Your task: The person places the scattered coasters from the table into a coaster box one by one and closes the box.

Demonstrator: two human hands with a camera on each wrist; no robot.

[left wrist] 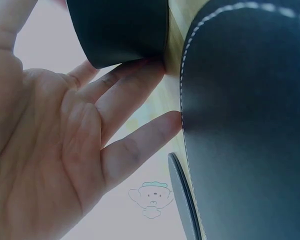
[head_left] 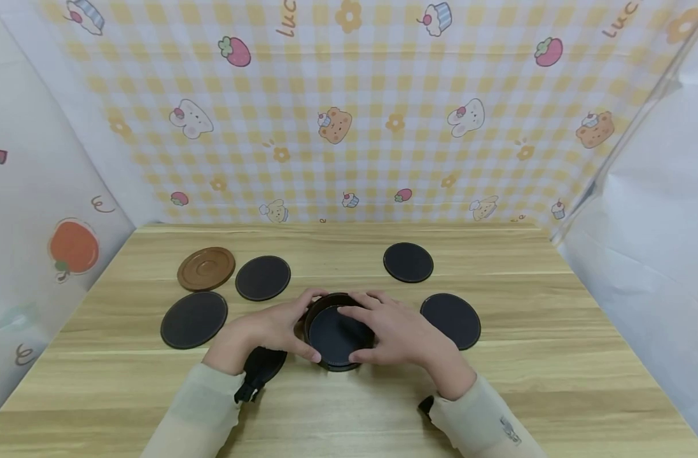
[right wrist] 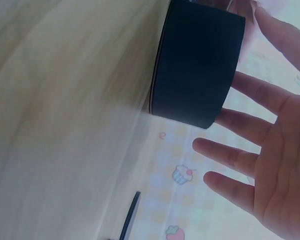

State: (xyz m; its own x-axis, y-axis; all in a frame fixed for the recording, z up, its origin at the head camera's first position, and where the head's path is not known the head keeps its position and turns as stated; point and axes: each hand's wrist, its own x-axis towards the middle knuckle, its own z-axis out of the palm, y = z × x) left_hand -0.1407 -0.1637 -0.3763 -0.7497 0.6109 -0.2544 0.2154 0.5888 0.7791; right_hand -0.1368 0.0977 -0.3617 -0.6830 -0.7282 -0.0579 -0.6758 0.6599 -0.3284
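Observation:
A round black coaster holder [head_left: 338, 367] with an open top stands in the middle of the table, and a dark disc lies inside it. My left hand [head_left: 275, 327] grips its left side, thumb at the near rim and fingers round the far side. On the right, my right hand [head_left: 399, 331] spans the rim, thumb at the near edge and one finger reaching over the opening. In the right wrist view, the holder's dark outer wall [right wrist: 197, 65] meets two fingers while the others are spread. Beneath my left wrist lies a black stitched coaster [left wrist: 250, 120], partly hidden in the head view.
Two dark round coasters lie to the left, one nearer [head_left: 194, 320] and one farther [head_left: 263, 278]. Behind them is a brown ringed disc [head_left: 206, 268]. On the right are another far coaster [head_left: 408, 262] and one beside my right wrist [head_left: 453, 321]. A patterned cloth [head_left: 371, 159] hangs behind.

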